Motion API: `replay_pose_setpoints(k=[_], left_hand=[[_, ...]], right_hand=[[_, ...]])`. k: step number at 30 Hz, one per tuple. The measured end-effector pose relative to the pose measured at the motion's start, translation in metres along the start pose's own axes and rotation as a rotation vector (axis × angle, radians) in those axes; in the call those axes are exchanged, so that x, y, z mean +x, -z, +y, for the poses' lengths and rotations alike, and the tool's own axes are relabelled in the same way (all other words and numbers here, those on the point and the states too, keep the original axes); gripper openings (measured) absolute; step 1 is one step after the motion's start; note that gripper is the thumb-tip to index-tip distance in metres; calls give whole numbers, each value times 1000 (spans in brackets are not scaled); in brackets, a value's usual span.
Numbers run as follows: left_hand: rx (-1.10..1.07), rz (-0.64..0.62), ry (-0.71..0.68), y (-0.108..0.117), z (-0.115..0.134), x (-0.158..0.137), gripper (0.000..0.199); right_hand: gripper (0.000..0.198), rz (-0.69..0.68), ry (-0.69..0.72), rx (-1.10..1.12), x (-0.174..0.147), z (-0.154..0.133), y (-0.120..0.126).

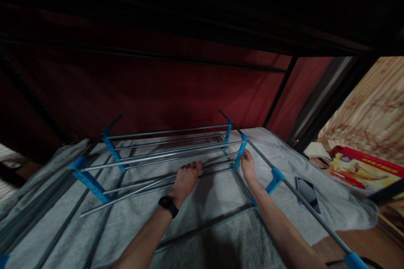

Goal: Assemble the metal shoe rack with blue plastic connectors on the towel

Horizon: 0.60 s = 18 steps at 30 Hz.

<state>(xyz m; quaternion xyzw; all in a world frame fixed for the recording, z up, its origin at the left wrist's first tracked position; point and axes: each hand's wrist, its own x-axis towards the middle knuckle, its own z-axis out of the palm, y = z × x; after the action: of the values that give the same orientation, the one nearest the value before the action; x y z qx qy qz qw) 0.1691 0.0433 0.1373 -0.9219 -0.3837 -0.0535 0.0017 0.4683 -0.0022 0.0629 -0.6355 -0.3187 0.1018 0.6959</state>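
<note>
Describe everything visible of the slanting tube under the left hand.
The tube is thin, straight, grey and metallic-looking. It slants across the rack's front: its left end sticks out free past the left blue bracket, and the other end runs toward the right blue bracket, beside the right hand. The left hand covers its middle. Whether the right end is seated is unclear.

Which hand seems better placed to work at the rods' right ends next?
Probably the right hand: it is beside the blue bracket there, while the left hand is on a rod, farther left.
</note>
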Motion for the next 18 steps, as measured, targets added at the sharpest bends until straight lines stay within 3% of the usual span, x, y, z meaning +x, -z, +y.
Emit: replay_pose_setpoints(k=[10,18], left_hand=[[-1,34,-7,7,1,3,47],[-16,67,-44,4,5,3,33]], right_hand=[[54,-1,-11,-58,-4,-4,3],[54,-27,-52,-120,-4,-4,13]])
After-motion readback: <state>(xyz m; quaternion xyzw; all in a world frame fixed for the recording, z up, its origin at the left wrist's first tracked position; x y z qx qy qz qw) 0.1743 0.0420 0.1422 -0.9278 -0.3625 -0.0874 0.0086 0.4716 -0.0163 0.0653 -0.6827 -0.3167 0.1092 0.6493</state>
